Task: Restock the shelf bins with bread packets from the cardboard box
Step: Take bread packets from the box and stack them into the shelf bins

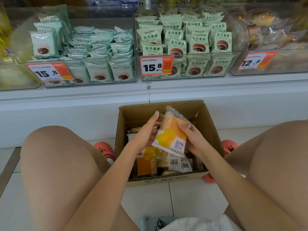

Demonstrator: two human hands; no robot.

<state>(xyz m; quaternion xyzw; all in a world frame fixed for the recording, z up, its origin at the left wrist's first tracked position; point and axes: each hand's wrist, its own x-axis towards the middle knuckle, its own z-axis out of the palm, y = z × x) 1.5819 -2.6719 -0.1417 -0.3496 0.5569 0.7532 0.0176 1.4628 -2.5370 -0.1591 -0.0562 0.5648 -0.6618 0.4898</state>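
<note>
Here, the right hand [194, 139] is gripping an orange-and-white bread packet [171, 133] by its right edge, fingers curled over the glossy film, holding it tilted above the open cardboard box [211, 130]. The left hand [146, 130] is reaching in with fingers straight and together, lying along the packet's left side; whether it is touching cannot be told. The packet is showing purple characters near its scalloped lower edge. Below it, more packets [147, 162] are lying loose in the box, some orange, some white with barcodes, leaving the far half of the brown corrugated box largely bare.

The box is sitting on pale floor tiles [191, 197] between the person's bare knees, its far wall just beside the white shelf base [75, 117]. Above, clear plastic bins [138, 52] are standing side by side, their front lips carrying orange price tags [156, 66] reading 15.8, 15.8 and 12.8. The middle bin is crowded with pale green packets [198, 42] printed 生巧福团; the left bin is standing only part filled.
</note>
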